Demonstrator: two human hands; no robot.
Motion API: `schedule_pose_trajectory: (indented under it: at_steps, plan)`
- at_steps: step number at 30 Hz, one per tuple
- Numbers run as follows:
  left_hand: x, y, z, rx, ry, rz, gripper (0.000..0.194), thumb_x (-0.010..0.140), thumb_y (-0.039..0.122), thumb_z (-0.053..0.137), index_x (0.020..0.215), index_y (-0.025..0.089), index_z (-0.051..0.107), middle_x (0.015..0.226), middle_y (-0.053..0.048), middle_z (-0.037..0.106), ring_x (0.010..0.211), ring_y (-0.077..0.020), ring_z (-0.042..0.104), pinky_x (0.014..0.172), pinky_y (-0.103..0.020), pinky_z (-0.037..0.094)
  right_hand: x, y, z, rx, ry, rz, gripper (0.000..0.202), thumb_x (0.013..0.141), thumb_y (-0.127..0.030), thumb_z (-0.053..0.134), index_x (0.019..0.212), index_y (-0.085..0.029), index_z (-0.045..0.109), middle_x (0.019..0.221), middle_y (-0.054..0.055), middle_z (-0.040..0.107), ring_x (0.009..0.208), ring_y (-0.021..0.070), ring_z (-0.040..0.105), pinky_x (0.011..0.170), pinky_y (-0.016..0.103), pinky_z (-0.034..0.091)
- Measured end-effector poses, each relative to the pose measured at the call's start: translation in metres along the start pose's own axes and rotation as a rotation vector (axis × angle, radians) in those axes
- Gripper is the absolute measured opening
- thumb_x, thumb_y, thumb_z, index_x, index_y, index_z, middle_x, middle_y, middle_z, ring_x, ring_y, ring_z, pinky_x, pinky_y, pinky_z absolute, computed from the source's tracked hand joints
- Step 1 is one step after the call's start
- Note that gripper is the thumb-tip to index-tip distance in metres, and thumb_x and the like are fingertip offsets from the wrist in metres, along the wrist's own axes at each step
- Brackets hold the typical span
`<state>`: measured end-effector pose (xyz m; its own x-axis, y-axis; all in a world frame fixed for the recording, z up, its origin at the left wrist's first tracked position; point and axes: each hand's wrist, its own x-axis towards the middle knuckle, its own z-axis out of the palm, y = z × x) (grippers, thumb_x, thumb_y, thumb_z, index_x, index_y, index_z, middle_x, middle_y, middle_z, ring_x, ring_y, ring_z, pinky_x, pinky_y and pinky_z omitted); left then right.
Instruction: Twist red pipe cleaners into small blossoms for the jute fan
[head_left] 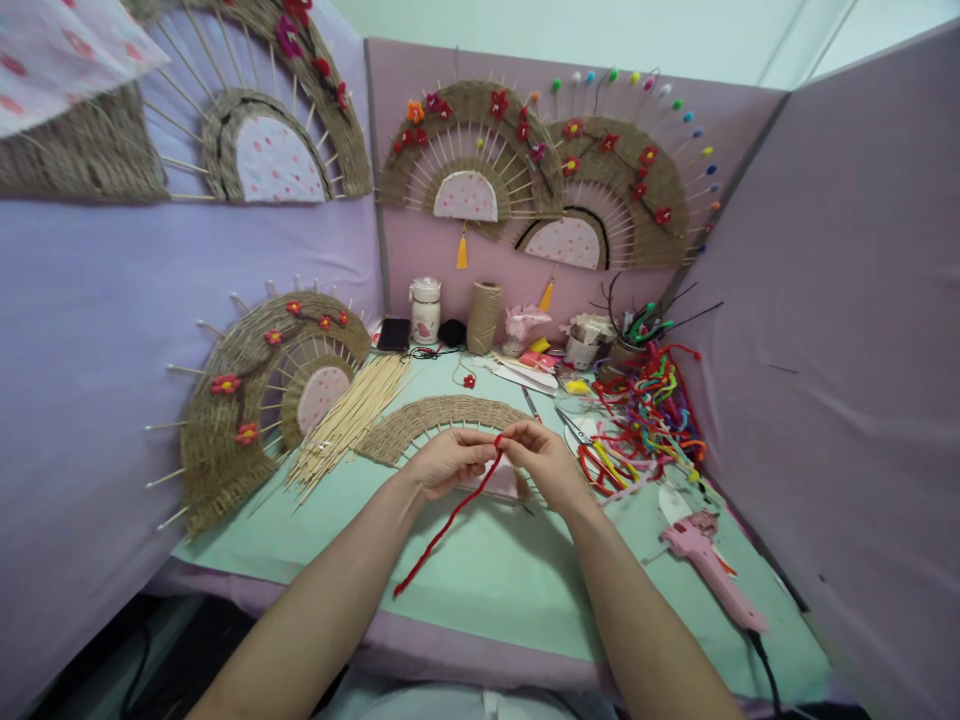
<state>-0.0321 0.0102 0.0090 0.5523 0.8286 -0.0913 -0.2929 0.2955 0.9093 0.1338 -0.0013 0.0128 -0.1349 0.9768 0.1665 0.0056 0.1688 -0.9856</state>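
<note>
Both hands meet over the middle of the table, pinching the upper end of a red pipe cleaner [448, 527]. My left hand [448, 462] grips it between thumb and fingertips. From the other side, my right hand [544, 458] closes on the same end, its fingertips touching the left ones. The long free end slants down to the lower left and hangs toward the table's front. Directly beneath the hands lies a half-round woven twine fan [420, 415] with thin stick ribs and a pale spotted centre, partly hidden by them.
Thin wooden sticks [349, 420] lie left, beside a finished fan [225, 440] leaning on the wall. Red-handled scissors [596, 468], a heap of coloured pipe cleaners [660, 405] and a pink glue gun [712, 575] lie right. A twine spool [484, 318] and white jar [426, 312] stand behind.
</note>
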Motion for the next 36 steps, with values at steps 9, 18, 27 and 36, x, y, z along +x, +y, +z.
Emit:
schedule_pose_trajectory:
  at_steps: [9, 18, 27, 36]
  plan:
    - [0.002, -0.002, 0.014, 0.219, 0.206, 0.333, 0.019, 0.065, 0.03, 0.07, 0.077, 0.016, 0.072, 0.077, -0.003, 0.059, 0.07, -0.011, 0.049, 0.064, -0.023, 0.037, 0.002, 0.007, 0.003, 0.255, 0.018, 0.103, 0.025, 0.06, -0.035, 0.075, 0.074, -0.018, 0.061, 0.063, -0.002, 0.056, 0.056, 0.0099, 0.046, 0.054, 0.023, 0.035]
    - [-0.001, -0.002, 0.022, 0.319, 0.309, 0.554, 0.01, 0.067, 0.024, 0.068, 0.075, 0.02, 0.073, 0.091, -0.005, 0.066, 0.093, -0.0175, 0.057, 0.088, -0.031, 0.042, -0.003, -0.004, 0.011, 0.369, 0.005, 0.15, 0.024, 0.056, -0.031, 0.076, 0.068, -0.019, 0.059, 0.068, 0.0, 0.058, 0.061, 0.0117, 0.05, 0.058, 0.025, 0.042]
    - [-0.001, -0.006, 0.018, 0.515, 0.374, 0.716, 0.011, 0.073, 0.024, 0.064, 0.08, 0.021, 0.072, 0.086, -0.005, 0.069, 0.087, -0.0174, 0.06, 0.084, -0.032, 0.045, -0.003, 0.0, 0.01, 0.508, -0.076, 0.22, 0.019, 0.059, -0.026, 0.076, 0.067, -0.018, 0.06, 0.061, -0.004, 0.051, 0.054, 0.0063, 0.045, 0.053, 0.019, 0.038]
    - [0.002, -0.009, 0.011, 0.831, 0.308, 0.772, 0.023, 0.082, 0.026, 0.049, 0.09, 0.023, 0.07, 0.098, -0.008, 0.067, 0.093, -0.018, 0.059, 0.085, -0.032, 0.044, -0.002, 0.0, 0.009, 0.538, -0.03, 0.241, 0.026, 0.058, -0.024, 0.076, 0.072, -0.019, 0.055, 0.06, -0.006, 0.049, 0.053, 0.0064, 0.045, 0.05, 0.019, 0.035]
